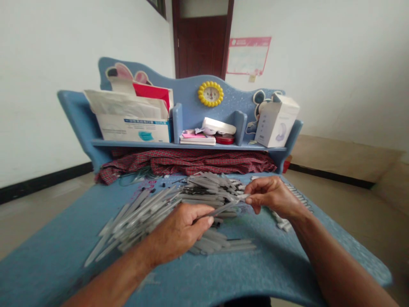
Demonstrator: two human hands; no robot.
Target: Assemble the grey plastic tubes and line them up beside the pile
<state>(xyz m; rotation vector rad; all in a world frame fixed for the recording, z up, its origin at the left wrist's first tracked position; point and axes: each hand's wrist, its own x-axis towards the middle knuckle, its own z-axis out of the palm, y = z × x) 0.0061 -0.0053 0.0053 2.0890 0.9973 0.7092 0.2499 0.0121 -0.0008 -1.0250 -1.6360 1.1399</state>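
1. Head view: left hand (188, 230) and right hand (271, 197) apart, both pinching one thin strip (225, 208), thumb and fingers clamped at either end
2. Strip held slanted above the blue table (223, 279), over a loose heap of similar strips (137, 219), greyish and see-through
3. Containers: blue shelf unit (191, 146) at table's back, split by two short dividers
4. Left compartment: mask box (131, 131), whitish wrapping showing at its top, red folder-like item (153, 91) behind
5. Middle compartment: stacked booklets (197, 140), round red tin (225, 139), white object (219, 125) lying above them, tin's contents can't be told
6. Right compartment: white carton (277, 121), contents hidden, set before a cartoon mouse cut-out (259, 100)
7. Writing: mask box has a blue band with white Chinese characters, starts 一次性, rest soft, plus a teal mask picture
8. Carton: curved device picture, small print unreadable
9. Pink-bordered poster (248, 55) on wall, lettering too blurred
10. Checked cloth (191, 161) bunched under shelf, yellow flower-shaped clock (210, 94) on the backboard
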